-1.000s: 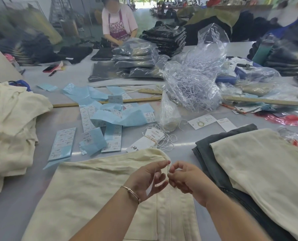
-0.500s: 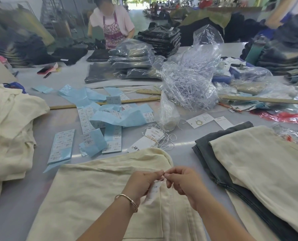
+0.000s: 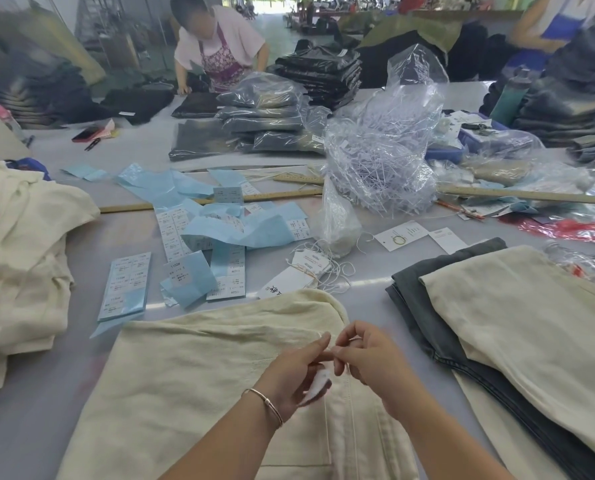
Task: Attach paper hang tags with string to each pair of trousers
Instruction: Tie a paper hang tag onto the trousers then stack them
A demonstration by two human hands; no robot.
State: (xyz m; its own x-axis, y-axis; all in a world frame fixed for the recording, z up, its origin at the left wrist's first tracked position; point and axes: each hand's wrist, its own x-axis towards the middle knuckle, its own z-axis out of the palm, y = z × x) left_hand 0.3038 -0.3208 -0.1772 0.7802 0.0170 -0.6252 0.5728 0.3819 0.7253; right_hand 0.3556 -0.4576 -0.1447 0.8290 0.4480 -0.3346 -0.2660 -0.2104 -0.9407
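Left hand: our left hand sits low centre of the frame, fingers curled, a white paper hang tag tucked under them; thumb and forefinger pinch toward the other hand.
Right hand: our right hand meets it fingertip to fingertip, fingers curled in a fine pinch. We take it to hold the string; the string itself is too thin to make out.
Work piece: cream trousers lie flat under both hands, filling the lower centre.
Step, as we judge it: tying or looping the tag's string at the trousers.
Doing it well: we should keep the loop short and taut between the two pinches, keep the tag clear of the knot, and draw it snug without puckering the cloth.
Risk: a slack string may slip free before the knot sets.
Tag supply: loose hang tags with strings lie mid-frame, just beyond the trousers' far edge.
Large clear bag: upper centre-right, stuffed with thin pale strands.
Small clear bag: just below it, something whitish inside; what it is we cannot tell.
Bagged garments: upper centre, dark folded pieces in plastic, stacked.
Stack at lower right: folded trousers, cream over dark grey.
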